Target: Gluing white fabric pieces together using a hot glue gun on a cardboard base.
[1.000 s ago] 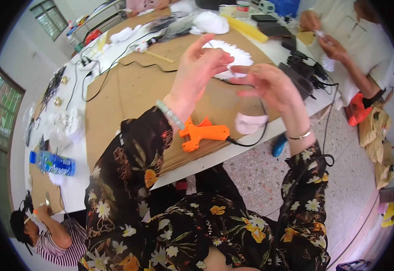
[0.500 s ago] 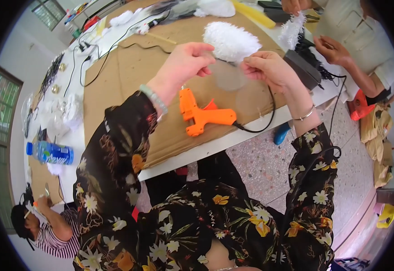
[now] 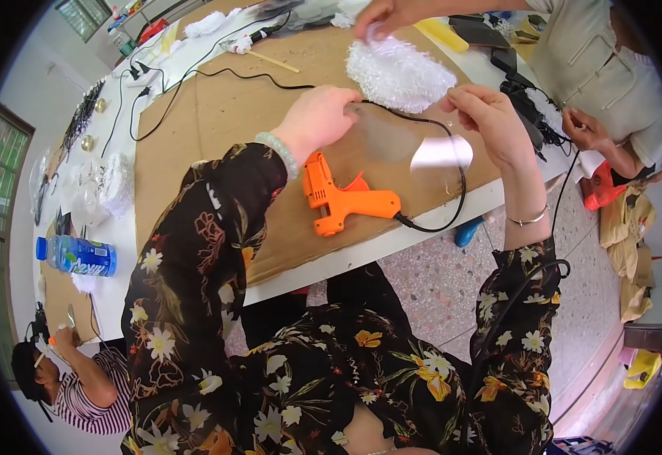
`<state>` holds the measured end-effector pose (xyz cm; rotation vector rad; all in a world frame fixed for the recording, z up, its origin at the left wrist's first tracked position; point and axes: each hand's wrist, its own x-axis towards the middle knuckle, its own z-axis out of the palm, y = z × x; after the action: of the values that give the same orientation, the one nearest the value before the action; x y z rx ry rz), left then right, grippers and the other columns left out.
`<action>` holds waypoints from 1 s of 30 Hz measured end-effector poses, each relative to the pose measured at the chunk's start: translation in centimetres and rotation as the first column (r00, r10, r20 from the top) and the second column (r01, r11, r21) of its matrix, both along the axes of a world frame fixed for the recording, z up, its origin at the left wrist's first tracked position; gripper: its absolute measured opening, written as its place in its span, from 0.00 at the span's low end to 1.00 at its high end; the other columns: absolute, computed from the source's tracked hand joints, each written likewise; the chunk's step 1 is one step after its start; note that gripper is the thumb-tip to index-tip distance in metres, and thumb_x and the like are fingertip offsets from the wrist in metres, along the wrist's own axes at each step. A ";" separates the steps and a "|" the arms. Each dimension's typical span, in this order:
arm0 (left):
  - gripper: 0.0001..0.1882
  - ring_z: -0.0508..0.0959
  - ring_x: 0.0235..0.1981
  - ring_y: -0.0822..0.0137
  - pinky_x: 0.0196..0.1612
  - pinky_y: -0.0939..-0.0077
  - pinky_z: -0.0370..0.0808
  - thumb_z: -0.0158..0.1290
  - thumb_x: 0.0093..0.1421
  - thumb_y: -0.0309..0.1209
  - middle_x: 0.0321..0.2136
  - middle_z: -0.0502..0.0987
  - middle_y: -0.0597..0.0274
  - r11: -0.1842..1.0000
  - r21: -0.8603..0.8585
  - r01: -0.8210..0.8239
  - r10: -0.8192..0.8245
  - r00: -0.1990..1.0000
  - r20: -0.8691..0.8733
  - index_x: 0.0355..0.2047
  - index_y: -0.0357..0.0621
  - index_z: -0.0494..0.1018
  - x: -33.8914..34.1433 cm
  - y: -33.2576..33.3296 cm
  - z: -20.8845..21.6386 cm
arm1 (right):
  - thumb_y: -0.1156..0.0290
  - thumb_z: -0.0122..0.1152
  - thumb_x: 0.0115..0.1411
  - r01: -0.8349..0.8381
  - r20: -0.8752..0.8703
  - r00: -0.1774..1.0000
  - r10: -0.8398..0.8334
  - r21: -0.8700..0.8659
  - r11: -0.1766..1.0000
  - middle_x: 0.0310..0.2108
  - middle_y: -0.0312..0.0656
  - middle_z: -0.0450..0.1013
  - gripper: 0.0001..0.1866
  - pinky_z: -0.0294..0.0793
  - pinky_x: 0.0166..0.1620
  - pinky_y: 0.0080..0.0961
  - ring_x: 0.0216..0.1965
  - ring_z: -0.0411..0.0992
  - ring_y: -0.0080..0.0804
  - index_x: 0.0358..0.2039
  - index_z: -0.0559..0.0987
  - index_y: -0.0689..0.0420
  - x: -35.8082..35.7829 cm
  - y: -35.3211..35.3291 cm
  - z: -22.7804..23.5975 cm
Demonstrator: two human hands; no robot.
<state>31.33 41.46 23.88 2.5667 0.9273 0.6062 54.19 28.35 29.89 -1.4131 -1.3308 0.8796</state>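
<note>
A white fluffy tinsel piece lies on the cardboard in front of me. My right hand is at its right edge, thumb and forefinger pinched together; whatever lies between them is too small to make out. My left hand is low over the cardboard, left of the piece, its fingers closed together and their tips partly hidden. Between my hands lie clear, thin plastic sheets, one with bright glare. Closer to me an orange glue gun rests on its side, touched by neither hand.
A co-worker's hand reaches over the piece's far edge; their other hand is at the right. Black cables cross the cardboard. A blue-capped bottle and bagged white material stand left. Another person sits lower left.
The white piece shows slightly farther right. My right hand has moved right and my left hand has lowered slightly. A co-worker's hand has come in from the right over the piece.
</note>
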 end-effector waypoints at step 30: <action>0.11 0.71 0.25 0.77 0.31 0.84 0.69 0.50 0.60 0.25 0.26 0.74 0.65 0.837 -0.545 -0.050 0.433 0.671 0.602 0.43 0.36 0.74 -21.5 -9.9 4.9 | 0.77 0.55 0.56 -0.475 0.507 0.790 0.344 0.152 0.867 0.34 0.38 0.74 0.14 0.69 0.40 0.19 0.34 0.69 0.22 0.44 0.76 0.63 -13.3 -2.9 2.8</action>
<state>9.85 31.54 28.74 1.5309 0.9771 1.1610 40.94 25.46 32.68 -1.1645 -2.1084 0.6050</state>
